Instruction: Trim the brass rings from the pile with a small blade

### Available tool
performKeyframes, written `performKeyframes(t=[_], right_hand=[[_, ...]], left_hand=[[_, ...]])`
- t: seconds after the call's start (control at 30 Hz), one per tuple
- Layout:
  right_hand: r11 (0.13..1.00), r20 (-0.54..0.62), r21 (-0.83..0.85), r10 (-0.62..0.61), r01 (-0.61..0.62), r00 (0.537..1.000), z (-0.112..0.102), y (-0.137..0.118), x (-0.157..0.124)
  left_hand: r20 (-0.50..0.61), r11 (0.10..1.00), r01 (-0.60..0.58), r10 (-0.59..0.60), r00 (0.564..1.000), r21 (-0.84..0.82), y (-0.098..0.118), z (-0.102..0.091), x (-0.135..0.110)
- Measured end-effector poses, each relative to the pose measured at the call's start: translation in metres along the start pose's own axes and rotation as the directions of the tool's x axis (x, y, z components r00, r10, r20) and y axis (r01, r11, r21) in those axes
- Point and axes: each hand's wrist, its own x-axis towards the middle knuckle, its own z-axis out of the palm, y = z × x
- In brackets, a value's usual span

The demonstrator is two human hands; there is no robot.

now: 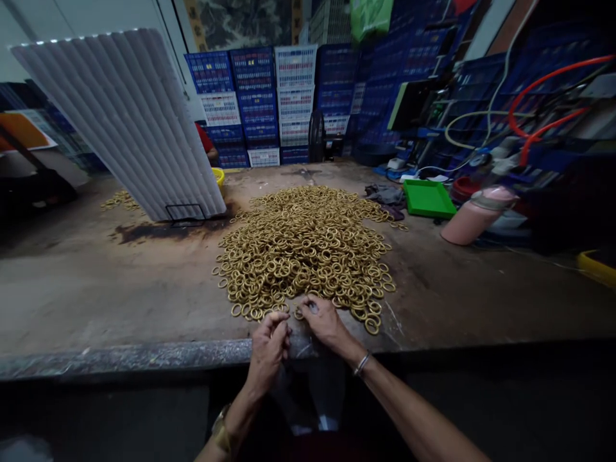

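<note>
A wide heap of brass-coloured rings (pixel 308 237) lies on the worktable in front of me. At the heap's near edge my right hand (pixel 327 321) is closed, thumb and fingers pinching a ring (pixel 298 313). Beside it, close to the table's front edge, my left hand (pixel 270 346) has its fingers curled together; what they hold, if anything, is too small to make out. A few loose rings lie just beyond the left fingertips. Below both hands, at the table edge, hangs a clear plastic bag (pixel 315 391).
On the left a tall corrugated white panel (pixel 129 122) leans in a black wire stand (pixel 185 215). A green tray (pixel 428 197), a pink cylinder (pixel 476 215) and red hoses stand at right. Stacked crates (pixel 253 102) line the back. A person's red sleeve (pixel 205 138) shows behind the panel.
</note>
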Motion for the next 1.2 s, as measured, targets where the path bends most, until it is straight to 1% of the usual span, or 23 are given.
performKeyframes(t=[0.03, 0.1, 0.2, 0.27, 0.4, 0.5, 0.63, 0.7, 0.73, 0.8, 0.83, 0.9, 0.97, 1.0, 1.03, 1.1, 1.2], right_hand=[[0.993, 0.031, 0.115, 0.034, -0.038, 0.999, 0.000, -0.001, -0.001], [0.945, 0.123, 0.299, 0.097, -0.130, 0.988, -0.001, -0.003, -0.004], [0.849, 0.279, 0.442, 0.177, -0.290, 0.944, -0.004, -0.008, -0.008], [0.794, 0.346, 0.486, 0.209, -0.365, 0.915, -0.006, -0.011, -0.011], [0.726, 0.390, 0.518, 0.271, -0.453, 0.880, -0.006, -0.016, -0.013], [0.703, 0.414, 0.516, 0.295, -0.489, 0.861, -0.008, -0.019, -0.013], [0.695, 0.479, 0.502, 0.272, -0.515, 0.835, -0.011, -0.023, -0.014], [0.708, 0.488, 0.483, 0.271, -0.515, 0.830, -0.011, -0.022, -0.014], [0.725, 0.469, 0.470, 0.278, -0.503, 0.838, -0.010, -0.020, -0.015], [0.784, 0.393, 0.432, 0.281, -0.446, 0.875, -0.007, -0.017, -0.016], [0.824, 0.340, 0.410, 0.261, -0.392, 0.904, -0.005, -0.016, -0.016], [0.900, 0.238, 0.360, 0.166, -0.245, 0.957, -0.003, -0.015, -0.017], [0.938, 0.185, 0.324, 0.067, -0.125, 0.980, 0.000, -0.015, -0.017], [0.942, 0.179, 0.319, 0.045, -0.101, 0.983, 0.001, -0.015, -0.017], [0.941, 0.183, 0.321, 0.050, -0.108, 0.982, 0.001, -0.016, -0.017], [0.917, 0.217, 0.350, 0.118, -0.190, 0.969, 0.002, -0.016, -0.017], [0.831, 0.300, 0.441, 0.220, -0.340, 0.928, 0.002, -0.016, -0.018]], left_hand=[[-0.011, 0.996, -0.054, 0.054, 0.998, 0.065, 0.000, -0.001, 0.001], [-0.001, 0.971, -0.171, 0.174, 0.985, 0.169, -0.001, -0.004, 0.002], [0.049, 0.900, -0.328, 0.328, 0.943, 0.287, -0.003, -0.008, 0.003], [0.101, 0.855, -0.397, 0.386, 0.917, 0.334, -0.006, -0.010, 0.003], [0.166, 0.776, -0.484, 0.458, 0.873, 0.405, -0.011, -0.013, 0.003], [0.213, 0.733, -0.517, 0.474, 0.855, 0.442, -0.011, -0.014, 0.003], [0.274, 0.698, -0.551, 0.479, 0.834, 0.458, -0.009, -0.013, 0.003], [0.271, 0.719, -0.524, 0.448, 0.852, 0.457, -0.008, -0.013, 0.002], [0.256, 0.742, -0.495, 0.424, 0.869, 0.451, -0.007, -0.012, 0.002], [0.210, 0.806, -0.419, 0.364, 0.908, 0.418, -0.005, -0.010, 0.001], [0.184, 0.839, -0.376, 0.328, 0.926, 0.394, -0.003, -0.009, 0.000], [0.137, 0.894, -0.294, 0.262, 0.955, 0.338, 0.000, -0.006, 0.000], [0.106, 0.934, -0.224, 0.202, 0.974, 0.279, 0.003, -0.003, 0.000], [0.100, 0.950, -0.188, 0.168, 0.981, 0.247, 0.004, -0.002, 0.000], [0.099, 0.965, -0.152, 0.134, 0.986, 0.213, 0.005, -0.001, 0.000], [0.104, 0.986, -0.074, 0.059, 0.993, 0.148, 0.006, -0.001, 0.000], [0.142, 0.997, 0.033, -0.043, 0.989, 0.076, 0.006, -0.003, -0.001]])
